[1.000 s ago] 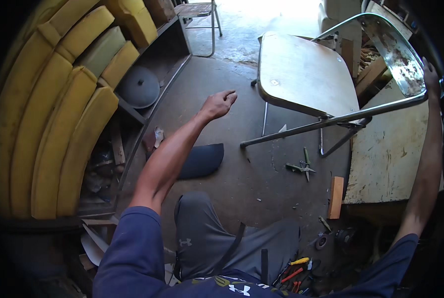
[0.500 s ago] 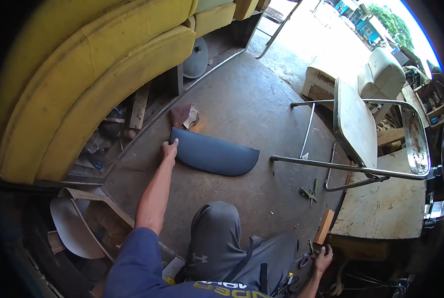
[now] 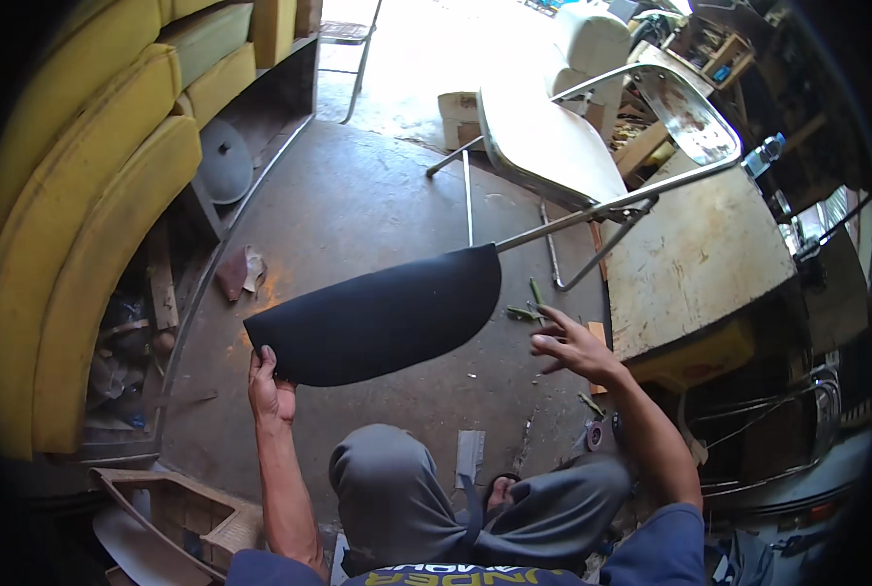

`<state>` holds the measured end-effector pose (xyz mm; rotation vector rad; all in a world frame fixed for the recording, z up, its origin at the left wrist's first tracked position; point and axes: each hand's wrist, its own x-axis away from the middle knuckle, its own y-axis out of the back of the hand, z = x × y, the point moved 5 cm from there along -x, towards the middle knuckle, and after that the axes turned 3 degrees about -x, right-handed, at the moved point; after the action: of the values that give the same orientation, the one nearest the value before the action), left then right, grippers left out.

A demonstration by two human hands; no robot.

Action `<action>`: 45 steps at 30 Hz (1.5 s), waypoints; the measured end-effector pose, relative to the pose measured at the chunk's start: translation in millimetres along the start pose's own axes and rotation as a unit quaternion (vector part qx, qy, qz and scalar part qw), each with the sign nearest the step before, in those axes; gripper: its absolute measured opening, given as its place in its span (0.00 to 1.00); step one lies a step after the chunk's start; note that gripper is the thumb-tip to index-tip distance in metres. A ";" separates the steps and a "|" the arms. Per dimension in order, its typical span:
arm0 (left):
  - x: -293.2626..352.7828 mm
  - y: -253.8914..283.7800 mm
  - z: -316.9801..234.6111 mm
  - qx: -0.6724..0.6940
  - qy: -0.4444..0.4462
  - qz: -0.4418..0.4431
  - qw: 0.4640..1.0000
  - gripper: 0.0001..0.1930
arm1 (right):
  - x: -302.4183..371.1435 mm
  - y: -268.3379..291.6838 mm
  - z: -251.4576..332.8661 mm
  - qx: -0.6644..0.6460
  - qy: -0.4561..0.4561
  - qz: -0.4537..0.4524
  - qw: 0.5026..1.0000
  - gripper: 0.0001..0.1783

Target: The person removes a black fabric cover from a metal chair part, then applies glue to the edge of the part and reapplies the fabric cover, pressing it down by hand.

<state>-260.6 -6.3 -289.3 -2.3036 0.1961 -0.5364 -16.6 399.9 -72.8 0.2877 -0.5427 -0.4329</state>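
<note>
A black half-moon padded panel (image 3: 377,317), with one long straight edge and one curved edge, is held up in front of my knees. My left hand (image 3: 272,389) grips its lower left corner, thumb on the upper face and fingers beneath. Off the panel's right end, my right hand (image 3: 578,350) is in the air with its fingers apart and nothing in them. On the floor just beyond that hand lies a green-handled tool (image 3: 524,313), like pliers, partly covered by the fingers.
A metal-framed folding chair (image 3: 553,137) stands ahead to the right, by a worn board (image 3: 700,254). Yellow foam cushions (image 3: 114,254) line the left side above a shelf of scraps. A reddish cloth scrap (image 3: 236,272) lies on the floor (image 3: 358,195). A tape roll (image 3: 599,435) is near my right knee.
My left hand has lifted the panel off the floor and brought it nearer. My right hand has come up from beside the wooden block toward the panel's right end. The view has turned right.
</note>
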 end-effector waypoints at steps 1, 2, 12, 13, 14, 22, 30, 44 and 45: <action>11.1 -12.4 9.1 0.005 0.019 0.025 0.999 0.18 | -1.2 -7.9 -0.7 -0.062 0.024 -0.015 0.998 0.31; 24.4 -26.3 20.1 0.008 0.041 0.050 0.998 0.17 | -6.4 -9.2 -11.5 -0.093 0.060 -0.013 0.994 0.30; 88.9 -103.8 11.0 -0.703 -0.174 0.082 0.684 0.20 | 44.3 -25.0 -161.0 -0.300 0.095 0.014 0.949 0.20; 98.2 -135.3 29.1 -0.662 -0.114 0.168 0.721 0.19 | 51.8 -33.7 -178.5 -0.303 0.079 0.037 0.949 0.19; 109.6 -161.5 50.5 -0.610 -0.050 0.250 0.750 0.18 | 61.4 -42.3 -197.5 -0.307 0.063 0.058 0.948 0.19; 201.3 -178.1 208.2 -0.556 0.286 0.472 0.622 0.22 | 105.9 -85.5 -275.2 -0.338 -0.026 0.154 0.928 0.18; 224.5 -176.2 248.5 -0.424 0.474 0.390 0.665 0.20 | 144.8 -49.5 -303.8 -0.401 -0.059 0.143 0.903 0.27; 221.3 -196.5 250.3 -0.441 0.457 0.417 0.650 0.15 | 128.0 -47.0 -279.9 -0.390 -0.016 0.150 0.908 0.25; 221.0 -191.2 253.0 -0.408 0.496 0.398 0.656 0.15 | 127.5 -46.5 -280.8 -0.412 -0.006 0.149 0.899 0.25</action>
<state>44.7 226.2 -243.3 -2.0094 2.2436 -1.3309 221.9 341.6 -265.1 -0.6109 -0.3654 -0.3307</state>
